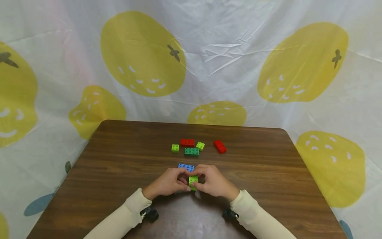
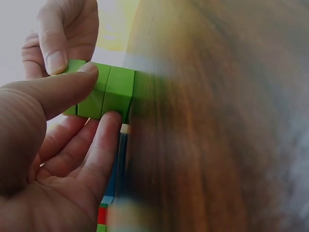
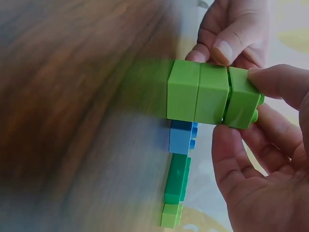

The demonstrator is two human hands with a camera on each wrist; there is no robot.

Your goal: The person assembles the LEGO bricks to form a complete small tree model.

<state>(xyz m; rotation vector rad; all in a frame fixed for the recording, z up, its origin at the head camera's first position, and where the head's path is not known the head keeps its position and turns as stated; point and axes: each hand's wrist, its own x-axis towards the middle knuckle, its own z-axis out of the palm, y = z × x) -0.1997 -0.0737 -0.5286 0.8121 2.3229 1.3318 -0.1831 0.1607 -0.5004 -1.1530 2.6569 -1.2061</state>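
Observation:
A stack of three lime-green toy bricks (image 1: 193,180) stands upright on the table between both hands. My left hand (image 1: 171,181) pinches the lower bricks between thumb and fingers. On the other side, my right hand (image 1: 213,181) grips the top brick (image 3: 241,99) by its sides. A thin gap shows between that top brick and the middle brick (image 3: 211,94) in the right wrist view. Just behind the stack lies a blue brick (image 1: 186,167), partly covered by the fingers in the head view.
Farther back on the wooden table (image 1: 125,156) lie a dark green brick (image 1: 191,152), a red brick (image 1: 187,142), and two small lime bricks, one left (image 1: 175,148) and one right (image 1: 200,145). Another red brick (image 1: 220,146) lies askew. A patterned curtain (image 1: 218,76) hangs behind.

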